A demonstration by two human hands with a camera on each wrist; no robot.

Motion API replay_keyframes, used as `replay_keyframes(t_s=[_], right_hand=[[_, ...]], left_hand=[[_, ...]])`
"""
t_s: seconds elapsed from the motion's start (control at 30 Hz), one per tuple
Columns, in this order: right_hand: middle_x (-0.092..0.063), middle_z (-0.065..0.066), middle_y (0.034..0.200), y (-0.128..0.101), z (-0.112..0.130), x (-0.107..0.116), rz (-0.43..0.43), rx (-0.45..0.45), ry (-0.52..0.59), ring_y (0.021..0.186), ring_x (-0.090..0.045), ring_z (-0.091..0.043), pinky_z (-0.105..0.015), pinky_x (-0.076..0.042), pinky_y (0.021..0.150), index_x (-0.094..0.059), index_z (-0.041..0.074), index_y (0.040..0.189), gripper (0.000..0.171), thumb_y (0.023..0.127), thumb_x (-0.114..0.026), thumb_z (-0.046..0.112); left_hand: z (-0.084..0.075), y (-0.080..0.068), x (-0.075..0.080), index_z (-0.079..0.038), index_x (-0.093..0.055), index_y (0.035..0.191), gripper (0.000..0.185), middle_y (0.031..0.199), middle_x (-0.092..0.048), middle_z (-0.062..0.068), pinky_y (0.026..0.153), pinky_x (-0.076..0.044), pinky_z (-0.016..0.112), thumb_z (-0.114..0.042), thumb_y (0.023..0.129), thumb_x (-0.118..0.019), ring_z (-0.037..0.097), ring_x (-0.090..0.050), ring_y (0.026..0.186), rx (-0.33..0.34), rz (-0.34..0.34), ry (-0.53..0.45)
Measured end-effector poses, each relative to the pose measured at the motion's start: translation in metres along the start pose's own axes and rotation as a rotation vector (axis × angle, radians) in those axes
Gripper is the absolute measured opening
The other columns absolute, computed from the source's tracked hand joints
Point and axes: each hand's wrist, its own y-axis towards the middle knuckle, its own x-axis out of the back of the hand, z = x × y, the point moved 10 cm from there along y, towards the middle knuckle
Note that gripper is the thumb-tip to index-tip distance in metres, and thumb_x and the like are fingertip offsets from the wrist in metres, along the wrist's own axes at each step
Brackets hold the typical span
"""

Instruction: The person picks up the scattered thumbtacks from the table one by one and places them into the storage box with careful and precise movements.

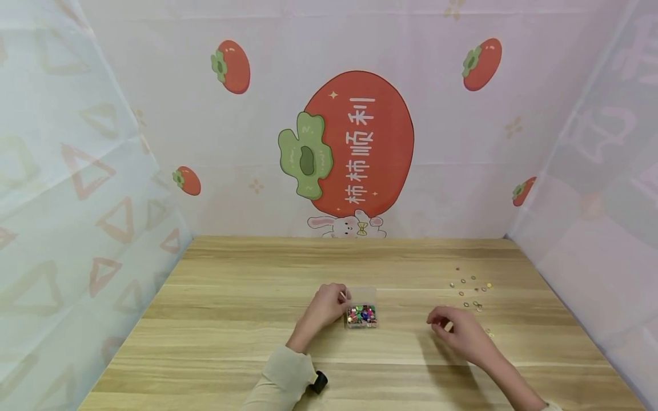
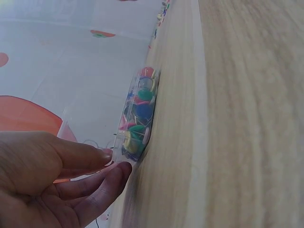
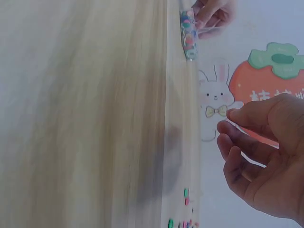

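A small clear plastic box [image 1: 362, 317] of colourful thumbtacks sits on the table, its transparent lid [image 1: 361, 295] raised at the back. My left hand [image 1: 328, 302] pinches the box's left edge between thumb and fingers. In the left wrist view the thumb [image 2: 90, 154] and a fingertip [image 2: 124, 170] meet at the corner of the box [image 2: 137, 114]. To the right, my right hand [image 1: 460, 331] hovers above the table, fingers loosely curled. The right wrist view shows nothing between the thumb and fingers of this hand [image 3: 266, 152].
Several small loose pieces [image 1: 473, 278] lie scattered on the right of the wooden table [image 1: 247, 268], behind and beside the right hand; they look ring-like from above. A printed cloth wall [image 1: 437, 171] rises at the back, with side panels left and right. A dark band [image 1: 319, 382] hangs at the left sleeve.
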Motion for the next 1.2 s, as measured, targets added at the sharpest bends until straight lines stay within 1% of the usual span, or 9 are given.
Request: replay_keyframes(t_s=[0.3, 0.4, 0.53, 0.6, 0.67, 0.8, 0.87, 1.03, 1.2], right_hand=[[-0.068, 0.006, 0.085, -0.025, -0.029, 0.025, -0.036, -0.049, -0.075, 0.076, -0.058, 0.001, -0.02, -0.051, 0.063, -0.069, 0.014, 0.092, 0.02, 0.079, -0.075, -0.001], [-0.066, 0.005, 0.084, -0.033, -0.038, 0.031, -0.054, -0.034, -0.091, 0.075, -0.056, 0.003, -0.021, -0.051, 0.062, -0.069, 0.012, 0.09, 0.024, 0.076, -0.076, -0.004], [-0.064, 0.005, 0.082, -0.042, -0.047, 0.037, -0.073, 0.011, -0.103, 0.071, -0.054, 0.005, -0.021, -0.05, 0.059, -0.067, 0.011, 0.088, 0.028, 0.071, -0.077, -0.01], [-0.065, 0.005, 0.082, -0.044, -0.049, 0.038, -0.058, 0.037, -0.101, 0.071, -0.053, 0.005, -0.021, -0.051, 0.058, -0.067, 0.009, 0.087, 0.028, 0.07, -0.075, -0.012], [-0.065, 0.004, 0.08, -0.045, -0.05, 0.036, -0.016, 0.058, -0.087, 0.07, -0.053, 0.005, -0.021, -0.051, 0.058, -0.067, 0.008, 0.087, 0.028, 0.07, -0.072, -0.014], [-0.063, 0.007, 0.077, -0.045, -0.055, 0.025, 0.101, 0.041, -0.055, 0.069, -0.05, 0.005, -0.021, -0.049, 0.06, -0.066, 0.011, 0.084, 0.023, 0.072, -0.072, -0.008], [-0.061, 0.009, 0.074, -0.045, -0.057, 0.02, 0.136, 0.025, -0.05, 0.068, -0.049, 0.006, -0.02, -0.047, 0.059, -0.065, 0.013, 0.081, 0.022, 0.073, -0.073, -0.005], [-0.056, 0.013, 0.068, -0.044, -0.059, 0.015, 0.136, -0.004, -0.1, 0.063, -0.044, 0.006, -0.02, -0.042, 0.056, -0.063, 0.017, 0.073, 0.025, 0.073, -0.074, -0.005], [-0.054, 0.012, 0.066, -0.041, -0.062, 0.013, 0.133, -0.058, -0.146, 0.062, -0.041, 0.005, -0.02, -0.04, 0.055, -0.062, 0.018, 0.072, 0.025, 0.075, -0.074, -0.003]], left_hand=[[0.0, 0.003, -0.001, -0.004, -0.068, 0.089, 0.004, 0.09, -0.073, 0.012, 0.07, -0.057, 0.034, -0.004, 0.089, -0.072, 0.022, -0.07, 0.083, 0.009, -0.001, 0.007], [0.0, 0.003, 0.0, -0.004, -0.068, 0.089, 0.004, 0.09, -0.073, 0.011, 0.069, -0.056, 0.034, -0.004, 0.089, -0.072, 0.021, -0.069, 0.082, 0.012, 0.0, 0.007], [0.0, 0.003, 0.0, -0.005, -0.068, 0.089, 0.004, 0.09, -0.073, 0.011, 0.069, -0.056, 0.034, -0.005, 0.089, -0.072, 0.021, -0.069, 0.083, 0.012, 0.001, 0.006], [0.0, 0.003, 0.0, -0.004, -0.068, 0.089, 0.004, 0.089, -0.074, 0.011, 0.069, -0.056, 0.033, -0.005, 0.089, -0.072, 0.021, -0.069, 0.082, 0.007, 0.0, 0.011], [-0.001, 0.002, 0.002, -0.003, -0.068, 0.089, 0.004, 0.09, -0.074, 0.011, 0.069, -0.056, 0.033, -0.005, 0.089, -0.072, 0.021, -0.07, 0.083, 0.003, -0.004, 0.012], [-0.001, 0.002, 0.002, -0.003, -0.068, 0.09, 0.004, 0.091, -0.074, 0.012, 0.07, -0.057, 0.034, -0.004, 0.089, -0.071, 0.022, -0.07, 0.084, 0.005, -0.005, 0.004], [-0.002, 0.001, 0.002, -0.003, -0.068, 0.091, 0.004, 0.091, -0.073, 0.013, 0.071, -0.057, 0.035, -0.003, 0.089, -0.071, 0.022, -0.07, 0.084, 0.007, -0.002, -0.002], [-0.002, 0.0, 0.001, -0.003, -0.069, 0.092, 0.004, 0.089, -0.073, 0.012, 0.069, -0.056, 0.034, -0.004, 0.089, -0.071, 0.021, -0.068, 0.081, 0.012, 0.0, -0.001], [-0.002, -0.002, 0.002, -0.002, -0.069, 0.092, 0.004, 0.087, -0.071, 0.009, 0.067, -0.054, 0.031, -0.004, 0.089, -0.071, 0.016, -0.064, 0.078, 0.019, -0.008, 0.015]])
